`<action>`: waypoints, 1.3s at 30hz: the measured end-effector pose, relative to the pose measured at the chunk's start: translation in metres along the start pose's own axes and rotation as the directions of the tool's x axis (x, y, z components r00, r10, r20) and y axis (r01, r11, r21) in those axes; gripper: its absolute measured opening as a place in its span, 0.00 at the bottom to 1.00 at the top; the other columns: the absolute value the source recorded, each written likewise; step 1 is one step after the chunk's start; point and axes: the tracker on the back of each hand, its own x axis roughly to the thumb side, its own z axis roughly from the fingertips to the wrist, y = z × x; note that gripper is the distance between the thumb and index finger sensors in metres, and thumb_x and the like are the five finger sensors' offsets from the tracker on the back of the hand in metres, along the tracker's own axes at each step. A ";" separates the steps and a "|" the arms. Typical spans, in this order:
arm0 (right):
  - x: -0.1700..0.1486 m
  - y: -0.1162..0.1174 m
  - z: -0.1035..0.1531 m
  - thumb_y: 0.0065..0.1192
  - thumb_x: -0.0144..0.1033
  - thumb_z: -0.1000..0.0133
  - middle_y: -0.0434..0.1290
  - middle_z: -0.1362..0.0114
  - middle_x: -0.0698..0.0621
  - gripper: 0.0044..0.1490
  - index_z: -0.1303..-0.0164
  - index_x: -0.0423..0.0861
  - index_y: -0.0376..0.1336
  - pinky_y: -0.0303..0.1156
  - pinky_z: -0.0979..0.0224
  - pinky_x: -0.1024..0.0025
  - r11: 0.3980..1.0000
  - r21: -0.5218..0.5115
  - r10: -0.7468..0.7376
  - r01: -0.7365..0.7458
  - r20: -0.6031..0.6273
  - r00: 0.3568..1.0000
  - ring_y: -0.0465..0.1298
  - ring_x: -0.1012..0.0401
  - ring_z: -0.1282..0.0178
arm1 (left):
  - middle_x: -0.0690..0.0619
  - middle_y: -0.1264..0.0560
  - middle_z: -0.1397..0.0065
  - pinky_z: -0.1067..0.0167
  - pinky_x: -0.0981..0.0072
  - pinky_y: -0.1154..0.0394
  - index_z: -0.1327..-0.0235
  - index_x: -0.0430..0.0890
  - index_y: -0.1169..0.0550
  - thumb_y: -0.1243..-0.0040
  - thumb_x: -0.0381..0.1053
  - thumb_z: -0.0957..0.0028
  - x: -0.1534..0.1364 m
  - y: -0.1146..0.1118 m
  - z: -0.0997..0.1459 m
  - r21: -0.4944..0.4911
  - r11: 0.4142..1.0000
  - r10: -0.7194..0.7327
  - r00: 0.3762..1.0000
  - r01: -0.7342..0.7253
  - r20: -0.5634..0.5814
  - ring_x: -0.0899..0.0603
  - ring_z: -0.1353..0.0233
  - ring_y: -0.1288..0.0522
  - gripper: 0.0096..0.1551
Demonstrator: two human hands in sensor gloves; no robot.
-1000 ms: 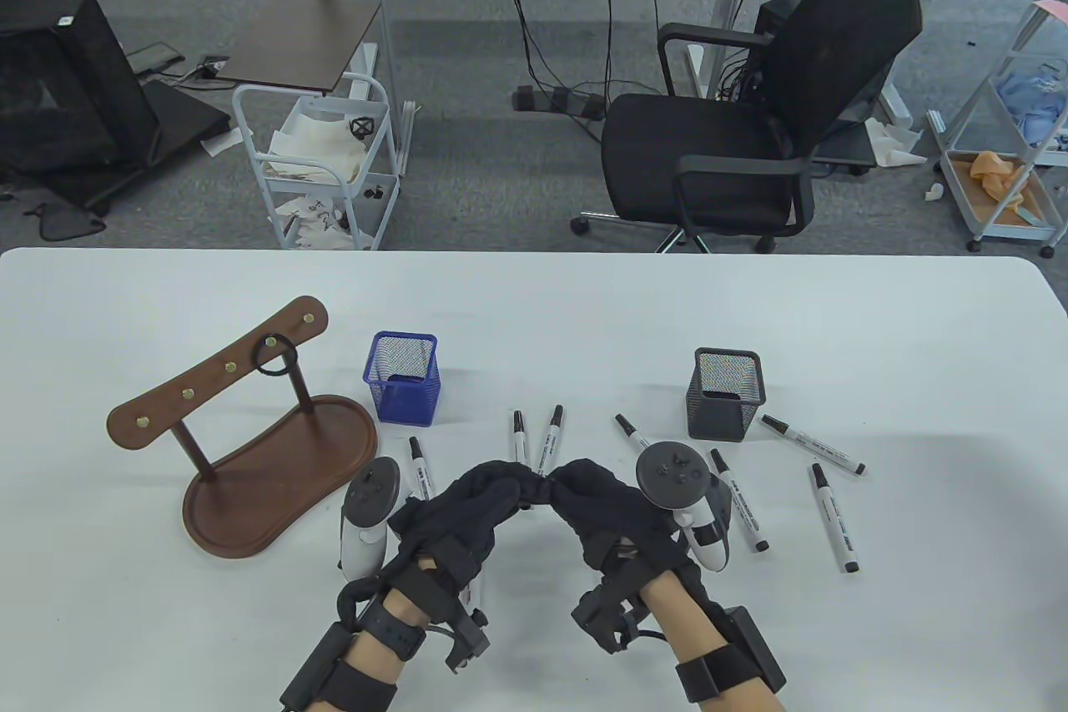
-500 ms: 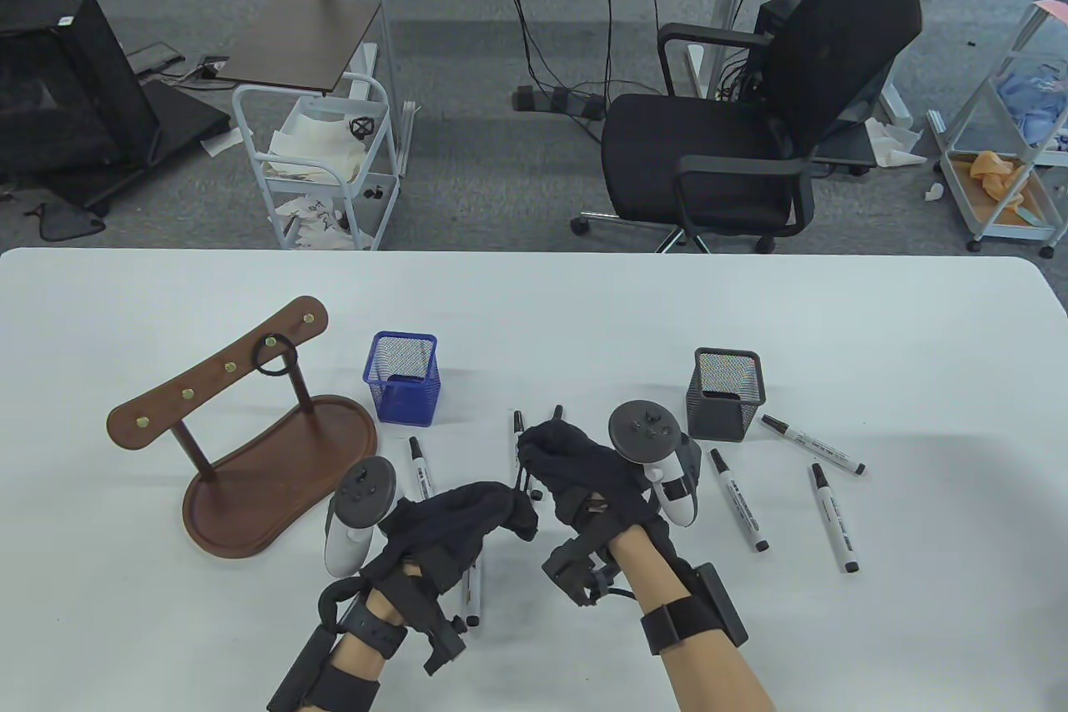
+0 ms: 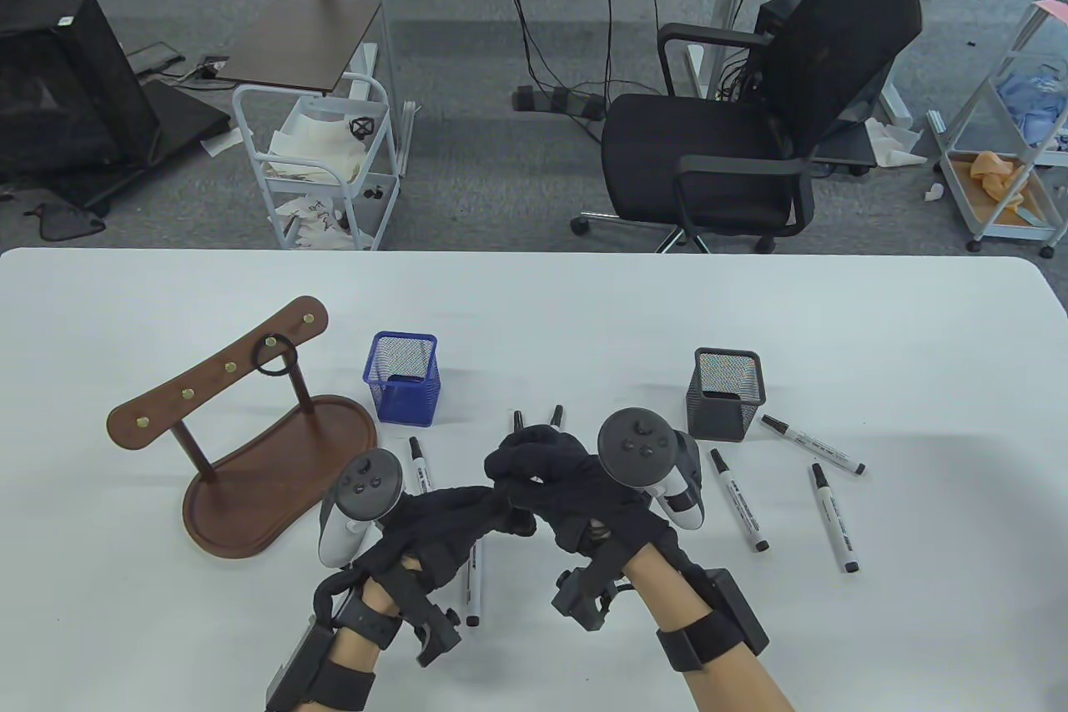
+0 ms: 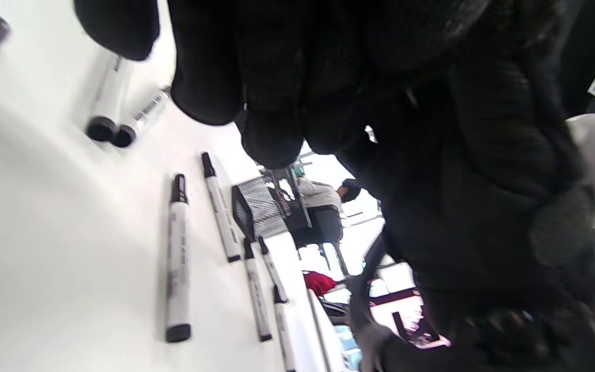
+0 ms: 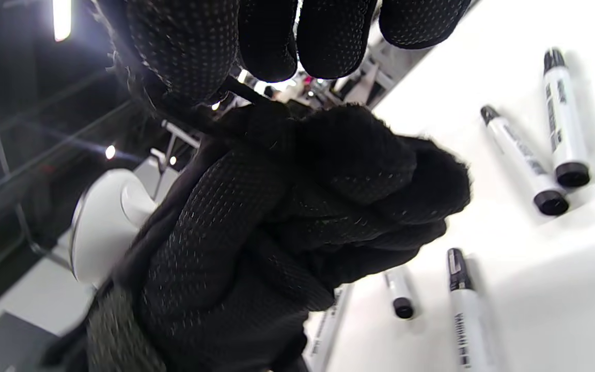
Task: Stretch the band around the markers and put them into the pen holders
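My two gloved hands meet over the table's front middle. My right hand curls its fingers and pinches a thin black band. That strand runs into my left hand, which is a fist pressed against the right fingers. Several white markers with black caps lie around the hands: one to the left, one under my left wrist, one to the right. A blue mesh pen holder and a black mesh pen holder stand behind them.
A brown wooden stand with pegs sits at the left, and another black band hangs on it. More markers lie right of the black holder. Beyond the far table edge are an office chair and a cart.
The hands were joined, then my right hand pulled away toward the holders while the left drew back. Now they are together again, slightly left of and behind where they started.
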 end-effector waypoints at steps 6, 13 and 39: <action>0.007 0.004 0.001 0.71 0.40 0.46 0.68 0.22 0.55 0.19 0.46 0.64 0.72 0.60 0.19 0.37 0.995 0.007 0.095 -0.095 0.014 0.995 0.67 0.50 0.24 | 0.52 0.10 0.42 0.31 0.33 0.32 0.56 0.50 0.12 0.34 0.62 0.42 -0.003 -0.002 -0.002 0.007 0.999 -0.048 0.997 0.049 -0.057 0.36 0.34 0.20 0.18; 0.007 0.000 -0.017 0.73 0.40 0.48 0.68 0.22 0.54 0.20 0.46 0.64 0.73 0.59 0.19 0.37 0.977 0.007 0.213 -0.213 -0.043 0.976 0.66 0.50 0.23 | 0.55 0.20 0.26 0.26 0.28 0.39 0.33 0.52 0.24 0.29 0.60 0.44 0.001 -0.008 -0.001 -0.055 0.987 -0.155 0.987 0.153 -0.035 0.33 0.23 0.29 0.29; -0.024 -0.013 -0.017 0.76 0.43 0.47 0.66 0.15 0.52 0.36 0.28 0.61 0.63 0.57 0.18 0.38 0.981 0.069 0.190 -0.183 -0.115 0.975 0.65 0.47 0.19 | 0.44 0.25 0.22 0.26 0.28 0.38 0.23 0.42 0.34 0.24 0.60 0.50 -0.005 -0.003 -0.002 -0.069 0.992 -0.107 0.994 0.106 -0.005 0.31 0.20 0.33 0.48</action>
